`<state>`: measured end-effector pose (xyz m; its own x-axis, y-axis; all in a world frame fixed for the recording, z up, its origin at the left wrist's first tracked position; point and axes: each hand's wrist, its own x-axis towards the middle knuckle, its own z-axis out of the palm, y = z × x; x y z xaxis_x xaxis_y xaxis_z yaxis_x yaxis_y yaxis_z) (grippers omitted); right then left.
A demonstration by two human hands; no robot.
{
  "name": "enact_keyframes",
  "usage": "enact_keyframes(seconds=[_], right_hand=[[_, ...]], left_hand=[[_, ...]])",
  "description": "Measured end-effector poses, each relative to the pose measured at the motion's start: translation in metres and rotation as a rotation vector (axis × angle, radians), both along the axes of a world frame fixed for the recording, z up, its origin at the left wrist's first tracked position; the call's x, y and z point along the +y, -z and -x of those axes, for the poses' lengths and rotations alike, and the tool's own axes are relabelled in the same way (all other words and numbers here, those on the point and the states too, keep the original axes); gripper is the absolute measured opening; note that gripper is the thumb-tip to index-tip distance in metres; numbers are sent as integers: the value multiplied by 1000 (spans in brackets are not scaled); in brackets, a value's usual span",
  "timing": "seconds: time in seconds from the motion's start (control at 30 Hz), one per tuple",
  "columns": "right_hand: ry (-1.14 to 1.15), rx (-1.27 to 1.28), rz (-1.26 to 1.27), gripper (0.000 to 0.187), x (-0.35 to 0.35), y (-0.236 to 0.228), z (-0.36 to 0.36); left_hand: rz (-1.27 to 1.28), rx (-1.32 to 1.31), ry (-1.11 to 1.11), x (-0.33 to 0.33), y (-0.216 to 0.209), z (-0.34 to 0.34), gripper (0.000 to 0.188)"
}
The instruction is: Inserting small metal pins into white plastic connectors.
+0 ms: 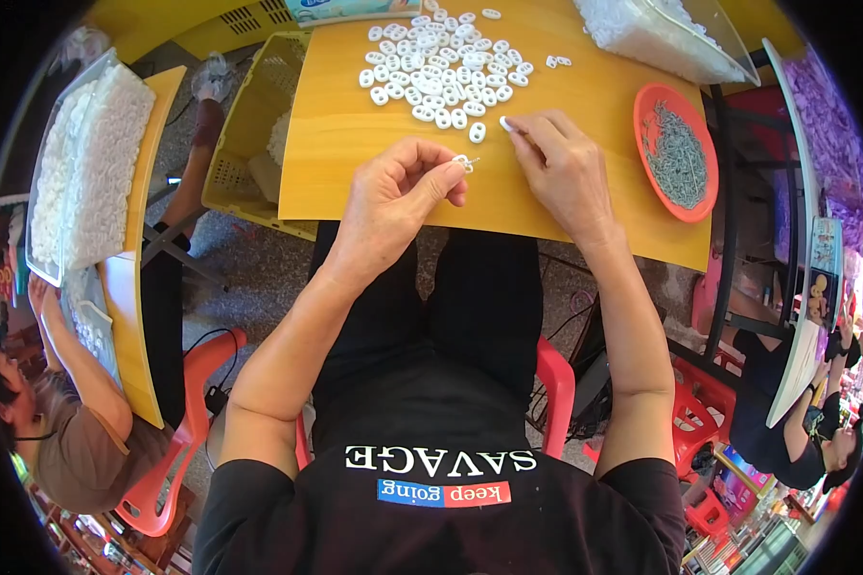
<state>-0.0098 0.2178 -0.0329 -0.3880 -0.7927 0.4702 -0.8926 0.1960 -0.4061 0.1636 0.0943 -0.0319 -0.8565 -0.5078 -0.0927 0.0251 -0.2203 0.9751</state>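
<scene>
My left hand (393, 196) is closed, thumb against the fingers, pinching a small white plastic piece (463, 162) with a thin bit of metal, perhaps a screw, sticking out of it. At the fingertips of my right hand (568, 168) is a white oval piece (505, 124), seen nearly edge-on. Between the hands and slightly farther off, a loose white two-holed oval piece (477, 132) lies on the yellow table (331, 163). Beyond it spreads a heap of the same two-holed pieces (436, 72).
An orange-red dish (641, 134) of small grey screws (679, 158) stands at the table's right. Behind it is a clear bin of white parts (642, 36). A yellow crate (240, 163) sits left of the table. Another person (86, 422) works at a table farther left.
</scene>
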Motion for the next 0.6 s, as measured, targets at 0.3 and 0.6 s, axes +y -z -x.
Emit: enact_keyframes(seconds=[0.3,0.6], right_hand=[[104,-42,43,12,12,3,5],[-43,-6,-20,12,-4,-1,4]], left_hand=[[-6,89,31,11,3,20,14],[-8,61,25,11,5,15,15]])
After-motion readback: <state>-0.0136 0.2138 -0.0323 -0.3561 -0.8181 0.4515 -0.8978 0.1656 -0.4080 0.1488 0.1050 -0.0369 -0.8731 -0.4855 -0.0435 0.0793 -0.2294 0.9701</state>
